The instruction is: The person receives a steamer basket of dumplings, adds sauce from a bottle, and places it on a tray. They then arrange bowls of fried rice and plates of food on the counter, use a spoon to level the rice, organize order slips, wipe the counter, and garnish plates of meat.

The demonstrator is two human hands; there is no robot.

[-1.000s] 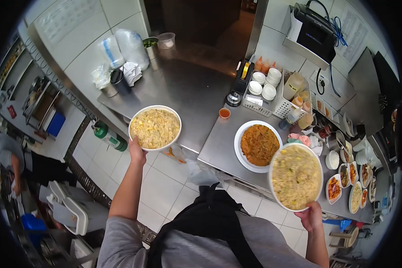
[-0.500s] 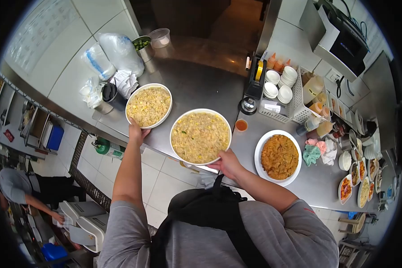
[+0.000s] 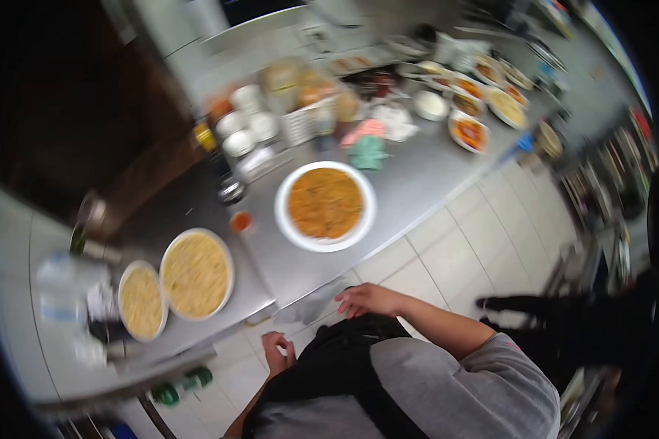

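My left hand (image 3: 278, 353) is in front of the counter's edge, holding nothing, its fingers loosely bent and apart. To its right, my right hand (image 3: 367, 300) hovers near my waist, also free, with fingers spread a little. Two white bowls of fried rice (image 3: 196, 274) stand side by side on the steel counter (image 3: 425, 179), left of both hands and out of reach of the fingers. Beyond my right hand sits a white plate (image 3: 372, 208) heaped with orange-brown food (image 3: 324, 203). A small cup of red sauce (image 3: 241, 222) is between bowls and plate.
A service bell (image 3: 231, 190) and a white basket (image 3: 300, 126) with stacked small cups stand at the back. Pink and green cloths (image 3: 367, 150) lie behind the plate. Several filled oval dishes (image 3: 468, 132) are at the far right. Below the counter is tiled floor (image 3: 447, 241).
Both hands have let go of the fried rice bowls and drawn back toward my body. The bowls stay on the counter. My view has turned to the right and is blurred.
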